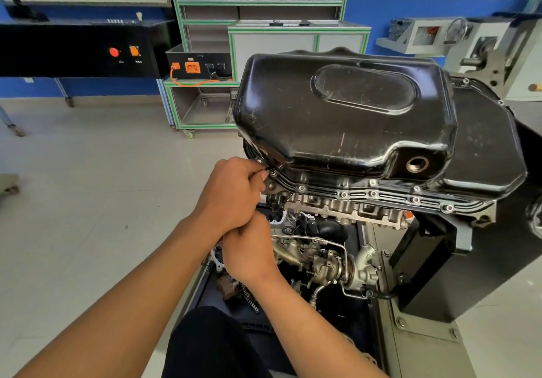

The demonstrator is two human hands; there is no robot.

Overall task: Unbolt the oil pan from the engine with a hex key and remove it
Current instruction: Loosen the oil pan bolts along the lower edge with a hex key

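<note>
The black oil pan sits on top of the upturned engine, its flange lined with several bolts. My left hand is at the pan's near left corner and pinches a thin black hex key whose tip meets the corner bolt. Just below it, my right hand is curled with its fingers tucked under the left hand; what it holds is hidden. A drain hole shows on the pan's near side.
The engine hangs in a black stand on a metal base. A turbocharger and pipes lie below the flange. A green-framed cart with an orange cable stands behind, and a black cabinet at left. Pale tiled floor spreads to the left.
</note>
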